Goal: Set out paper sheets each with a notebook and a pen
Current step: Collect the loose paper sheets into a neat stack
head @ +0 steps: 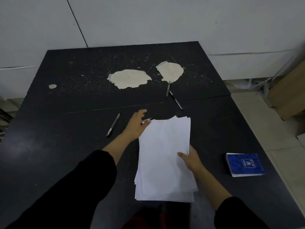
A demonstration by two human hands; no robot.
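- A stack of white paper sheets [165,159] sits in the middle of the near part of a black table [49,154].
- The right hand [191,158] holds the right edge of the stack. Its thumb lies on top of the paper and its fingers go under the edge.
- The left hand [137,125] is at the far left corner of the stack. Its fingers are straight and spread apart, and they touch the paper there. A small shiny thing pokes out by its fingertips, but it is too small to tell what it is.
- One pen [113,124] lies on the table just left of the left hand.
- Two more pens [175,100] lie farther away, past the stack, with their ends close together.
- A small pile of blue notebooks [245,164] lies on the right side of the table, well apart from the paper.
- Far on the table, the black top is peeled off in pale patches [130,79].
- Both arms wear black sleeves [74,187].
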